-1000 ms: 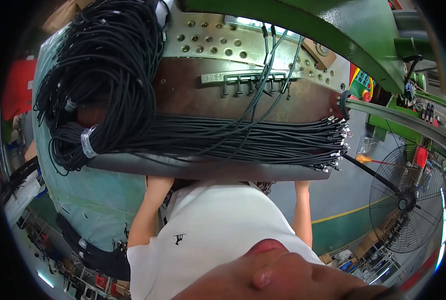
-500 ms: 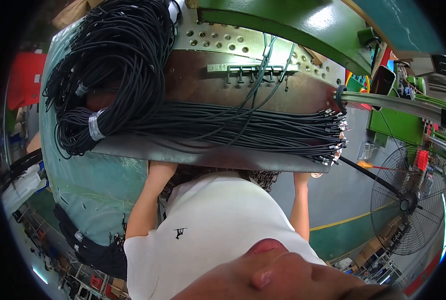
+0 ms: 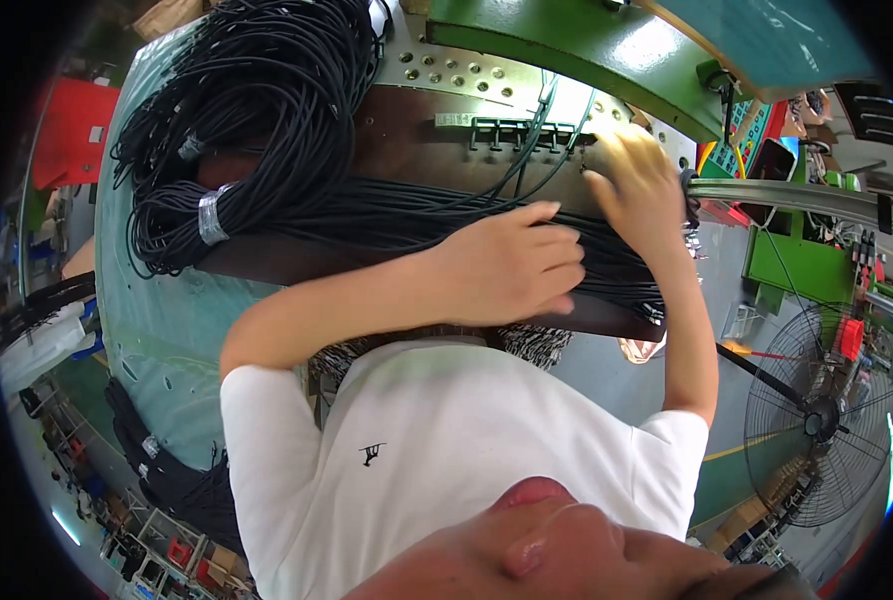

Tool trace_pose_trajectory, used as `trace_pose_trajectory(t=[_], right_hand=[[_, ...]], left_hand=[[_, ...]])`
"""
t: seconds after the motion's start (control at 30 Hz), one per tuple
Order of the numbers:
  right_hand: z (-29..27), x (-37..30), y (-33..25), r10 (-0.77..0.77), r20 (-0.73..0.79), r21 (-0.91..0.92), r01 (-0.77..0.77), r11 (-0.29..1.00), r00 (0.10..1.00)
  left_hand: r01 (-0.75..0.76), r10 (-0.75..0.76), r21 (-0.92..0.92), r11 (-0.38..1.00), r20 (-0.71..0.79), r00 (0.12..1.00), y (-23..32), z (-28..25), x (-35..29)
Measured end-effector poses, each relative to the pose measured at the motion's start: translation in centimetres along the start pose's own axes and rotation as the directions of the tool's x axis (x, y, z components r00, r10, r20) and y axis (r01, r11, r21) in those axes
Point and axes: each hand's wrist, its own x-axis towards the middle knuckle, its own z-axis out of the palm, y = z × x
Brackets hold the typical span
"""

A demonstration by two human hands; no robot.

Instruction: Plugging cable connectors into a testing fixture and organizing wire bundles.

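A long bundle of black cables (image 3: 397, 212) lies across the brown board, running from coils at the left to metal-tipped ends at the right. Over the cables is my left hand (image 3: 512, 265), its fingers apart and slightly bent; it holds nothing I can see, and whether it touches them I cannot tell. Farther right, my right hand (image 3: 637, 190) reaches across the bundle with fingers stretched out and somewhat blurred. Its fingertips are beside the right end of the black pronged fixture (image 3: 527, 135). Two thin dark cables (image 3: 542, 125) hang down in front of that fixture.
A big heap of coiled black cable (image 3: 267, 80) covers the board's far left, with a silver-taped coil (image 3: 212, 215) nearer. Above the back stands a green machine body (image 3: 577, 50). A metal rail (image 3: 797, 190) extends right, and a black fan (image 3: 817, 415) stands beyond.
Both hands have come up from under the board's near edge to above it. The left has swung right over the cables; the right has reached forward to the fixture's right end.
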Motion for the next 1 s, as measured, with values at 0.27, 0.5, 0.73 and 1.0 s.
trace_pose_trajectory(t=[0.27,0.5,0.73,1.0], right_hand=[[4.0,1.9,0.7,-0.091,-0.021,0.238,0.093,0.967,0.996],[1.5,2.5,4.1,0.477,0.230,0.321,-0.529,0.785,0.848],[-7.2,-13.8,4.5,0.520,-0.333,0.061,-0.532,0.845,0.787],[-4.1,-21.6,0.0,0.711,-0.286,-0.164,-0.764,0.624,0.642]], left_hand=[[0.255,-0.393,0.624,0.739,0.091,0.915,-7.0,-6.4,-5.0],[0.253,-0.357,0.841,0.478,-0.077,0.931,-17.4,-9.3,-4.0],[0.432,-0.495,0.363,0.826,0.099,0.863,-4.3,-5.5,-7.3],[0.406,-0.401,0.330,0.853,-0.084,0.912,-5.9,-6.1,-8.7]])
